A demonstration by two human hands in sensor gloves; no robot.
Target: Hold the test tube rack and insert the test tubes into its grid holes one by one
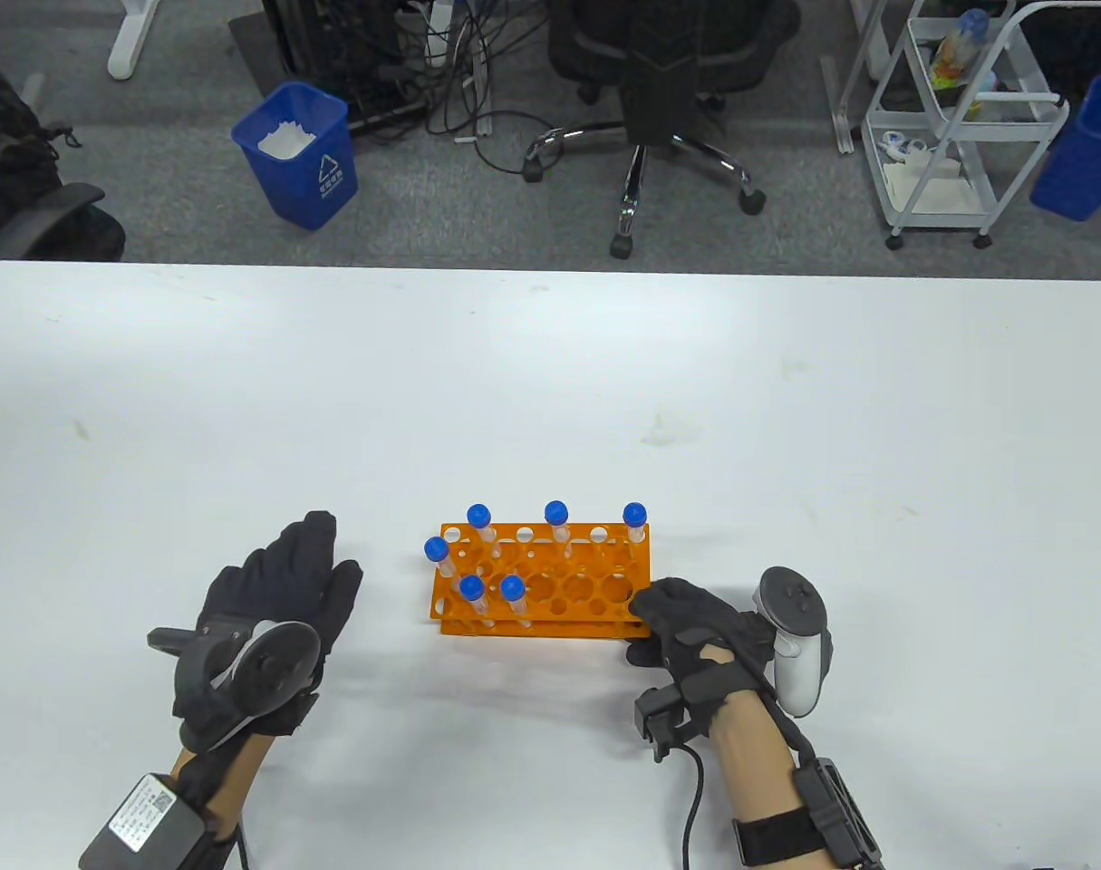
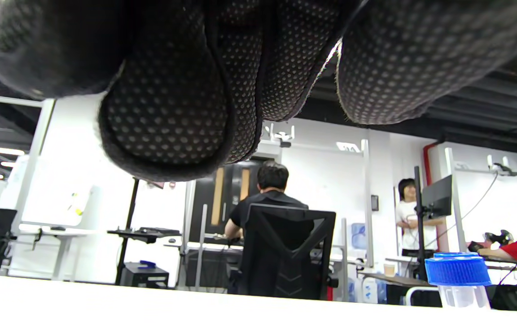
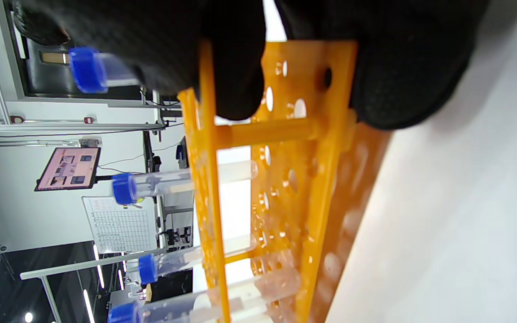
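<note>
An orange test tube rack (image 1: 550,589) stands on the white table (image 1: 550,381) with several clear, blue-capped test tubes (image 1: 556,521) upright in its holes. My right hand (image 1: 686,625) grips the rack's right end; in the right wrist view its fingers (image 3: 236,58) wrap over the rack's edge (image 3: 285,179), with tubes (image 3: 164,184) standing in it. My left hand (image 1: 283,589) lies flat and empty on the table, left of the rack and apart from it. In the left wrist view its fingers (image 2: 173,112) hang spread, and a blue-capped tube (image 2: 458,278) shows at the lower right.
Beyond the table's far edge are a blue bin (image 1: 301,154), a black office chair (image 1: 659,100) and a white cart (image 1: 958,118). No loose tubes show on the table.
</note>
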